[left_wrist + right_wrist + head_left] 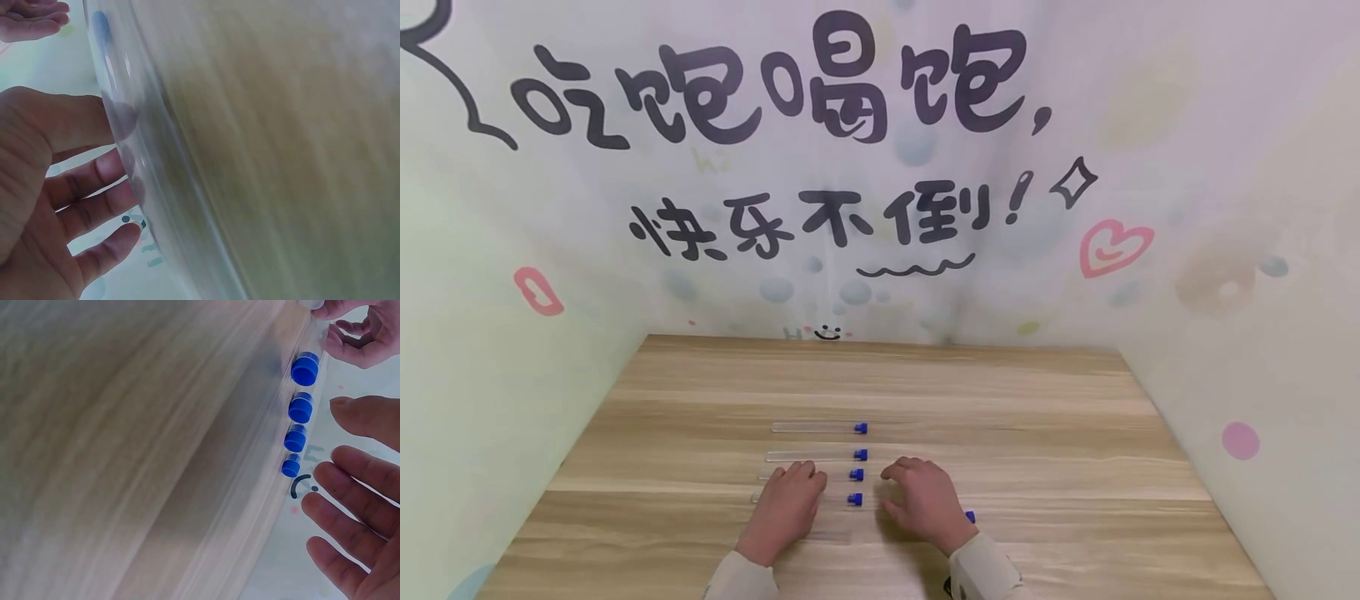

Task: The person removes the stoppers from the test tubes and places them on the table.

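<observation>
Head view: one wood-grain table [1037, 417]; left hand [788, 502], whether pinching anything cannot be told; right hand [925, 502], fingers spread; four clear tubes [812, 428], parallel on the table, nearer two partly behind the left hand; their blue caps [861, 428], toward the right hand.

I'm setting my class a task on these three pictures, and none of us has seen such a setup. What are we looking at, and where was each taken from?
There is no machine here, just a person's two bare hands. The wide picture comes from a camera on the head, looking forward and down; the other two come from cameras on the wrists. On the wooden table lie four clear tubes with blue caps, side by side. Another blue cap peeks out by the right wrist. The left hand is over the nearer two tubes; whether it grips one is unclear. The right hand holds nothing.
</observation>
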`<state>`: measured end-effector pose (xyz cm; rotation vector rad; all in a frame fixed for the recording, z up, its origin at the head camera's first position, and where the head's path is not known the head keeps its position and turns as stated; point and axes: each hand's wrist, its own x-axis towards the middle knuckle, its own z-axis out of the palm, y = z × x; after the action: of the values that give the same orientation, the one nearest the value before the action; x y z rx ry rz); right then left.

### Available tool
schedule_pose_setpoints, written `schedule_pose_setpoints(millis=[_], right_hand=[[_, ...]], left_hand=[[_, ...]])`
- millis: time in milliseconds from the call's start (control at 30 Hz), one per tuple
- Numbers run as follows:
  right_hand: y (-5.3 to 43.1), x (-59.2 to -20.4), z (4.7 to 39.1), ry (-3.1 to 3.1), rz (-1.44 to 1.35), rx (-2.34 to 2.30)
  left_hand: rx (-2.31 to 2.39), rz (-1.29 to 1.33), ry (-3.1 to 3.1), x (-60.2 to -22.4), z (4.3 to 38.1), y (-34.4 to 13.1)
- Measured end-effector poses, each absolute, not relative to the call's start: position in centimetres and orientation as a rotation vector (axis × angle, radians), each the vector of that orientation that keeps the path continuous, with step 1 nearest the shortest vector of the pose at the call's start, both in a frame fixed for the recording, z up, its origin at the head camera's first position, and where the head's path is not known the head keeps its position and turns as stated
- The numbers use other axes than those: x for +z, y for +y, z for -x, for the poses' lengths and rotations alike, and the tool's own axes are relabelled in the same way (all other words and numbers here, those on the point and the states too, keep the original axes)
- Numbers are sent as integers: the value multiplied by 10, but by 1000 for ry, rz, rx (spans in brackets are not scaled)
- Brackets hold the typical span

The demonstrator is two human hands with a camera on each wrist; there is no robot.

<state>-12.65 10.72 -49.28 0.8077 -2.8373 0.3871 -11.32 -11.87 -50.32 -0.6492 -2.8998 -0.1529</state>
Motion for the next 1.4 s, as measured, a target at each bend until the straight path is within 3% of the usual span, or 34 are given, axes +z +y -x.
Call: schedule_pose_setpoints(millis=[1400], right_hand=[[105, -482, 118, -2843, -853, 541]], left_hand=[[-106, 804, -2729, -479, 105, -94]])
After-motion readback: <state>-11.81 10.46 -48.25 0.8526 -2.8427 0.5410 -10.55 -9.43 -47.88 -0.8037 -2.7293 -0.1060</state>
